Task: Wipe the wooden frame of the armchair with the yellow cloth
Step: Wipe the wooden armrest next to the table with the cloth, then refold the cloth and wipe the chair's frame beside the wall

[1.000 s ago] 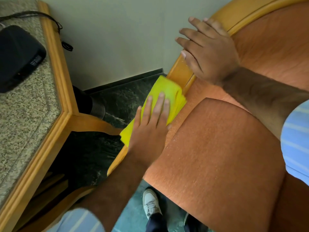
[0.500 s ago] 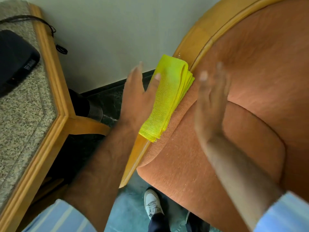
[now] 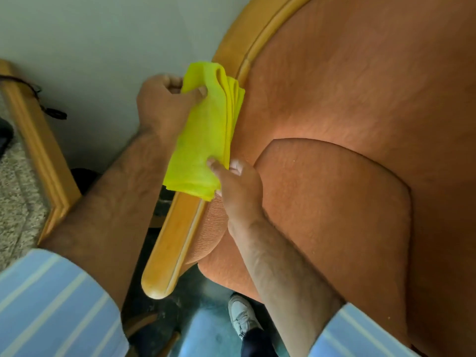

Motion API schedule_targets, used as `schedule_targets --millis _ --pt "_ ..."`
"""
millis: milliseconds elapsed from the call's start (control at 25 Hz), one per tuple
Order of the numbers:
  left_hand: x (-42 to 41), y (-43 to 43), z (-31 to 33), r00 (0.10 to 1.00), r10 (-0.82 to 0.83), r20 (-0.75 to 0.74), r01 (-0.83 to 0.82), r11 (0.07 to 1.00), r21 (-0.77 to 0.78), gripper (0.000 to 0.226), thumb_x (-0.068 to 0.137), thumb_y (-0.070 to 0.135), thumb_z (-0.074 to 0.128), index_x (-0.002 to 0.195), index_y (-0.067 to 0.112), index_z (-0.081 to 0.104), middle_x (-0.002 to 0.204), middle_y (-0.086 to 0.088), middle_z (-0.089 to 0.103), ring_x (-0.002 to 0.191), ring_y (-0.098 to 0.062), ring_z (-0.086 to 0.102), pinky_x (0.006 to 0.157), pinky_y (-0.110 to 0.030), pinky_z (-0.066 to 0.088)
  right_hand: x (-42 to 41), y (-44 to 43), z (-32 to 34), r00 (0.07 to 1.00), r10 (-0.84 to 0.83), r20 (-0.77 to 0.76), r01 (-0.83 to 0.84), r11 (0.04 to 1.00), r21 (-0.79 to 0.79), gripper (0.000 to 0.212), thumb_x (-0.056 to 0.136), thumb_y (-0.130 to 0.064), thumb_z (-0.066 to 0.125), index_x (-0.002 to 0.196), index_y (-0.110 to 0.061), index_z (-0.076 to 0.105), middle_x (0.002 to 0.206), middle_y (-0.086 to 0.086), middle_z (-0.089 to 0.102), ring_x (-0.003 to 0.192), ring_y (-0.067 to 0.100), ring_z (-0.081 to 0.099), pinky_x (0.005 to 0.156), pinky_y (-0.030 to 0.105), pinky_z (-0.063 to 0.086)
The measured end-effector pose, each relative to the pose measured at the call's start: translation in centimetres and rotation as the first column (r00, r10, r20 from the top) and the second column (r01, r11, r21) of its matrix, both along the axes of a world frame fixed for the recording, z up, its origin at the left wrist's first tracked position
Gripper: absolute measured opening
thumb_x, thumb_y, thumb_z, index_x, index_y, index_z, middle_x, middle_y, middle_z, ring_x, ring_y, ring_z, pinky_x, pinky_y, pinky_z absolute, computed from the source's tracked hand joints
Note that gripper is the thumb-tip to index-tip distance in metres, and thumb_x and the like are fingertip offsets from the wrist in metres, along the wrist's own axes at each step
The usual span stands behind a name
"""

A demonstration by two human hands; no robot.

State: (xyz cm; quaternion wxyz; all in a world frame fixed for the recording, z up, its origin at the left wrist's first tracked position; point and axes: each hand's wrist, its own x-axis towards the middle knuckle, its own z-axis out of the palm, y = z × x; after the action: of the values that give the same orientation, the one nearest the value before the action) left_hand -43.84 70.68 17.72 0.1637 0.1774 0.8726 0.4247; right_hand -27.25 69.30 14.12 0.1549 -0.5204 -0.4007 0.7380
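A folded yellow cloth [image 3: 203, 132] lies over the left wooden arm [image 3: 170, 248] of the armchair, just where the arm meets the curved wooden back rail [image 3: 247, 39]. My left hand [image 3: 164, 104] pinches the cloth's far end between thumb and fingers. My right hand [image 3: 237, 184] grips the cloth's near end, its wrist resting on the orange seat cushion [image 3: 334, 202]. The bare front part of the arm sticks out below the cloth.
A wood-edged side table [image 3: 38, 155] with a speckled stone top stands at the left, with a black cable [image 3: 51, 112] on it. A pale wall is behind. My shoe [image 3: 242, 315] stands on the green floor in front of the chair.
My right hand left the back rail, came down and took the cloth's near end. My left hand went from flat on the cloth to pinching its far end. The view shifted left and down.
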Motion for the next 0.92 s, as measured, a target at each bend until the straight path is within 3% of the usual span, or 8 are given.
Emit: schedule_targets --millis 160,280,360,480,600,680,800,920 --pt "0.4 3.7 2.6 0.981 0.005 -0.193 -0.009 1.0 -0.018 0.041 0.08 0.047 0.08 0.106 0.016 0.072 0.103 -0.008 0.076 0.085 -0.01 0.06 0.087 -0.035 0.056 -0.1 3.5 3.0 0.995 -0.07 -0.07 0.068 0.997 -0.023 0.025 0.096 -0.02 0.072 0.115 -0.004 0.073 0.115 0.017 0.078 0.108 0.035 0.074 0.097 0.056 0.06" --pt "3.7 4.6 4.4 0.983 -0.034 -0.18 0.072 0.976 0.207 0.028 0.084 0.041 0.076 0.093 0.023 0.056 0.092 0.002 0.063 0.083 -0.01 0.057 0.085 -0.039 0.056 2.9 5.0 5.1 0.983 -0.119 -0.14 0.112 0.992 -0.053 0.019 0.098 -0.019 0.07 0.114 -0.007 0.071 0.113 0.015 0.078 0.098 0.027 0.075 0.084 0.044 0.063" --pt "6.8 4.7 5.2 0.986 -0.101 -0.13 0.141 0.927 0.347 0.026 0.087 0.033 0.077 0.092 0.023 0.054 0.097 -0.009 0.062 0.088 -0.017 0.058 0.086 -0.048 0.056 6.5 5.3 6.1 0.97 -0.167 -0.178 0.156 0.985 -0.07 0.019 0.098 -0.017 0.07 0.112 -0.004 0.071 0.111 0.02 0.077 0.087 0.018 0.07 0.072 0.028 0.055" --pt "12.9 6.7 5.8 0.953 -0.299 0.056 0.243 0.858 0.452 0.026 0.086 0.024 0.079 0.103 0.015 0.063 0.105 -0.027 0.066 0.094 -0.028 0.064 0.086 -0.057 0.058 15.3 5.9 6.3 0.947 -0.265 -0.179 0.266 0.964 -0.018 0.019 0.097 -0.013 0.072 0.107 0.003 0.072 0.11 0.028 0.075 0.087 0.018 0.067 0.073 0.027 0.055" --pt "19.4 9.5 6.2 0.817 -0.546 0.187 0.447 0.803 0.394 0.037 0.083 0.022 0.077 0.116 0.007 0.07 0.119 -0.038 0.068 0.094 -0.035 0.067 0.078 -0.051 0.058 24.9 6.5 6.3 0.934 -0.345 -0.095 0.352 0.934 0.067 0.017 0.094 -0.011 0.073 0.108 -0.002 0.076 0.108 0.022 0.079 0.097 0.027 0.075 0.088 0.044 0.059" --pt "25.3 12.0 6.2 0.693 -0.681 0.236 0.584 0.722 0.371 0.029 0.08 0.02 0.078 0.108 0.015 0.074 0.114 -0.034 0.072 0.088 -0.03 0.072 0.071 -0.04 0.063 32.2 7.2 6.4 0.886 -0.464 -0.021 0.463 0.878 0.122 0.02 0.093 -0.008 0.073 0.112 -0.005 0.077 0.108 0.014 0.082 0.107 0.035 0.075 0.096 0.051 0.058" --pt "33.7 14.7 6.2 0.515 -0.819 0.252 0.739 0.574 0.353 0.021 0.077 0.012 0.079 0.09 0.028 0.072 0.092 -0.004 0.076 0.081 -0.018 0.073 0.073 -0.042 0.067 41.6 7.2 6.3 0.801 -0.592 0.092 0.56 0.794 0.236 0.017 0.091 -0.011 0.075 0.107 -0.014 0.08 0.101 0.003 0.084 0.098 0.025 0.078 0.081 0.035 0.065" --pt "40.5 15.6 5.0 0.377 -0.908 0.184 0.859 0.417 0.297 0.026 0.077 0.004 0.085 0.088 0.025 0.072 0.086 -0.003 0.075 0.076 -0.017 0.069 0.071 -0.045 0.061 48.5 5.8 5.1 0.71 -0.68 0.181 0.609 0.723 0.326 0.019 0.088 -0.013 0.079 0.106 -0.019 0.08 0.095 -0.008 0.084 0.086 0.008 0.08 0.063 0.011 0.059"
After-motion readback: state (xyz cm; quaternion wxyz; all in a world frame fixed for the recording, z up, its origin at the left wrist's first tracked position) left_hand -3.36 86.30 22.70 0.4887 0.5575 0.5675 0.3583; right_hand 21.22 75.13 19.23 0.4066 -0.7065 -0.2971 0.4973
